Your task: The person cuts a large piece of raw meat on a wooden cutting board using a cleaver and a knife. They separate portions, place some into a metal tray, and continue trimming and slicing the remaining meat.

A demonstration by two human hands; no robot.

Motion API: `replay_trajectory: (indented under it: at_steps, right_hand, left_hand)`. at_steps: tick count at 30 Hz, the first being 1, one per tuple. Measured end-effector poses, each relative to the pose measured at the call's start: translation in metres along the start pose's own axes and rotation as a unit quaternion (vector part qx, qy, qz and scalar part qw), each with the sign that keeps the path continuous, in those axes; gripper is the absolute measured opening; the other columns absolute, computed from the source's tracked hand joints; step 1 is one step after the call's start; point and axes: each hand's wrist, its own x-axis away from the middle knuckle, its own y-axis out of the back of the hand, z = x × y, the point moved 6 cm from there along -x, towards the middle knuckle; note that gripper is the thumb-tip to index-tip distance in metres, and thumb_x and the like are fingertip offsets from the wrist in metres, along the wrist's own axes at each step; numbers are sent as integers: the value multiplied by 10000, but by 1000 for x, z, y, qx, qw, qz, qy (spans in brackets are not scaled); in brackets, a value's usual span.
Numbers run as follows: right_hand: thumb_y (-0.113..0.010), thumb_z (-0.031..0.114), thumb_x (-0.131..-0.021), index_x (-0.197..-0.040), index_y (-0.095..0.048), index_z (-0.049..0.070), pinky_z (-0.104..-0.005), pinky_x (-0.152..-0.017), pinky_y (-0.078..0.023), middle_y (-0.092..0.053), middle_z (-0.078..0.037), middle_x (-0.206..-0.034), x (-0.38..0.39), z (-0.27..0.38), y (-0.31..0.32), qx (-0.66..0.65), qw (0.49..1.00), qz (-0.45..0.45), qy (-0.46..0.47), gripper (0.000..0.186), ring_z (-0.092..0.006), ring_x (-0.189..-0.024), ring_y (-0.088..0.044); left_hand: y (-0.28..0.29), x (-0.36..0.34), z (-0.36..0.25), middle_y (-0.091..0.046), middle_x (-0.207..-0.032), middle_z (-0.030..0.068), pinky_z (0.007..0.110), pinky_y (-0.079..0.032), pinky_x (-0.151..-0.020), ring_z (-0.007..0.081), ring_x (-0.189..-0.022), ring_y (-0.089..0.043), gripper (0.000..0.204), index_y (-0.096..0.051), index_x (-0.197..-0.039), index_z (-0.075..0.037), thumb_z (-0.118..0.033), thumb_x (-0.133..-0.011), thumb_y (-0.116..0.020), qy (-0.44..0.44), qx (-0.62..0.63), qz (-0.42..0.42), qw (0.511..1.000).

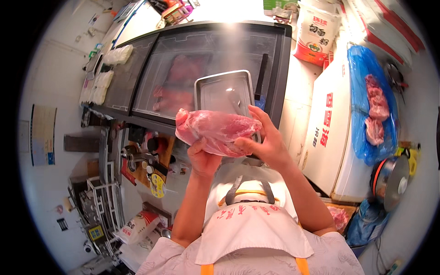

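A large pink piece of raw meat (211, 126) is held up in both hands at the middle of the view. My left hand (202, 155) cups its underside toward the left, its fingers mostly hidden beneath it. My right hand (263, 142) grips the right end, thumb pressed on the near side. Just beyond the meat is a rectangular steel tray (222, 80), on a dark display freezer (285, 50) with more reddish meat (183, 73) under its clear panel.
At the right, a blue bag (360, 64) holding meat lies on a white chest freezer (327, 137), near a flour sack (316, 32) and a pot lid (389, 183). Steel racks (101, 201), another sack (137, 227) and a cluttered board (162, 156) sit at the lower left.
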Motion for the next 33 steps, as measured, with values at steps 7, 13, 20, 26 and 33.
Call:
replay_trajectory:
  at_steps: [7, 13, 20, 26, 33]
  right_hand:
    - [-779, 254, -1019, -1555, -493, 39, -502, -1110, -575, -626, -131, -1487, -23, -75, -28, -500, 811, 118, -279, 645, -283, -1300, -675]
    - [-838, 14, -891, -1351, -691, 6, -392, -1067, -586, -766, -97, -1241, -61, -100, -10, -413, 883, 50, -215, 483, -212, -1146, -745]
    - [-796, -108, -846, -1384, -688, -7, -379, -1057, -598, -762, -91, -1252, -117, -101, -19, -307, 937, 38, -163, 558, -187, -1145, -740]
    - [-776, -150, -824, -1419, -665, -21, -358, -1029, -613, -755, -71, -1263, -198, -123, -16, -294, 950, 30, -98, 619, -171, -1126, -738]
    - [-698, -141, -838, -1432, -665, -1, -339, -1023, -600, -756, -72, -1265, -263, -181, -5, -253, 960, 3, -120, 611, -179, -1131, -738]
  left_hand:
    - [-4, -20, 3, -594, -1526, 132, 515, -437, -1241, 344, -1433, -558, 837, -459, -1591, -68, 39, -827, -784, -29, -151, 42, 987]
    - [-27, -39, -32, -535, -1576, 135, 546, -431, -1243, 339, -1478, -514, 901, -380, -1648, -97, -69, -881, -853, -50, -181, 58, 981]
    - [77, -105, -37, -508, -1650, 119, 584, -402, -1262, 340, -1521, -474, 455, -596, -1482, -202, -142, -1048, -720, -20, 55, -106, 993]
    - [77, -183, -70, -515, -1643, 87, 478, -403, -1282, 267, -1494, -494, 451, -665, -1367, -183, 51, -985, -723, -97, 24, 1, 995]
    - [160, -268, -45, -596, -1555, 48, 641, -398, -1228, 290, -1461, -528, 517, -591, -1447, -242, 9, -1011, -712, -52, 90, -81, 991]
